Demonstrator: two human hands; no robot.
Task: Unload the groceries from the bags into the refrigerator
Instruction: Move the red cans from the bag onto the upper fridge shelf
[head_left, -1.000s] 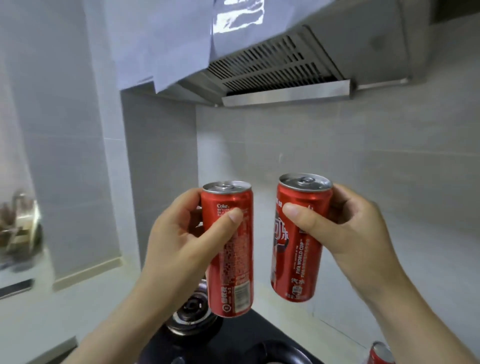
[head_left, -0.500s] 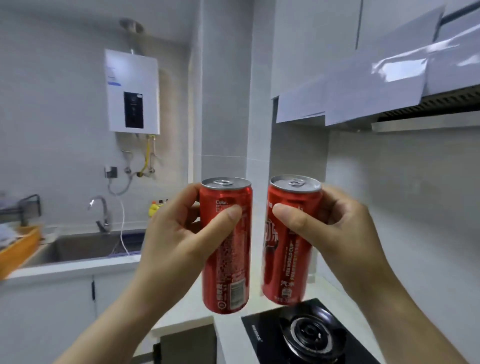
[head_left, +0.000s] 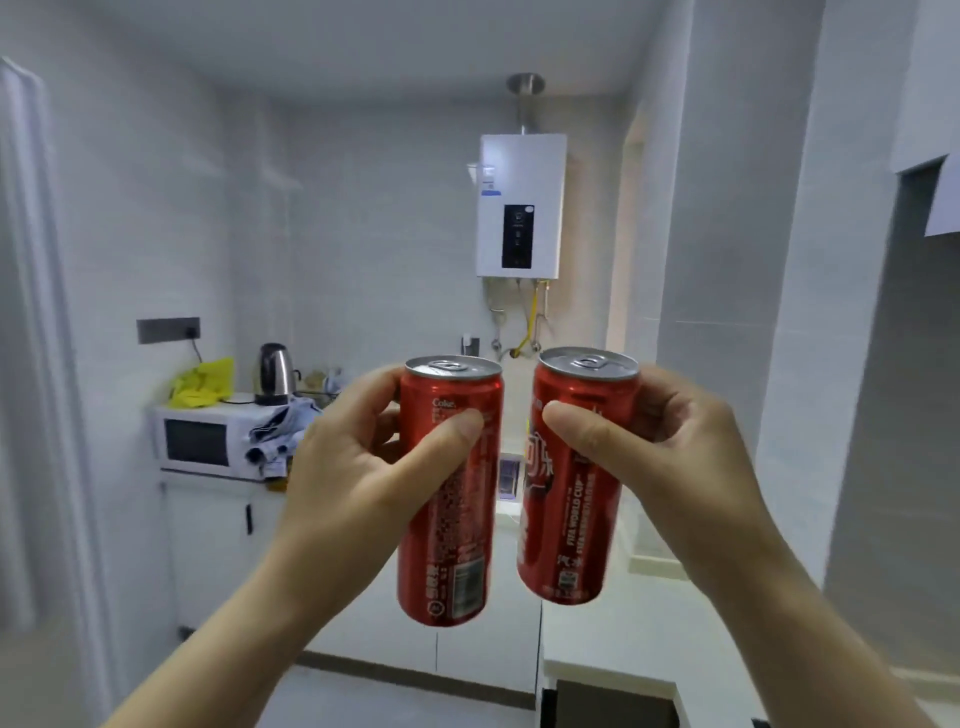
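Two tall red cola cans are held upright at chest height in the middle of the view. My left hand (head_left: 358, 467) grips the left can (head_left: 452, 540), thumb across its front. My right hand (head_left: 660, 447) grips the right can (head_left: 571, 525), thumb on its upper front, and this can tilts slightly. The cans stand side by side with a narrow gap between them. Both have silver unopened tops. No bags and no refrigerator interior show.
A white microwave (head_left: 208, 441) on a cabinet stands at the left with a kettle (head_left: 272, 374), yellow cloth (head_left: 202, 382) and crumpled bag on top. A white water heater (head_left: 522, 205) hangs on the far wall. A counter edge (head_left: 613, 670) lies low right; floor (head_left: 395, 696) lies ahead.
The view has swung left from the range hood and stove, past the sink, to the microwave corner. Both hands keep their grip on the cans, which stay side by side.
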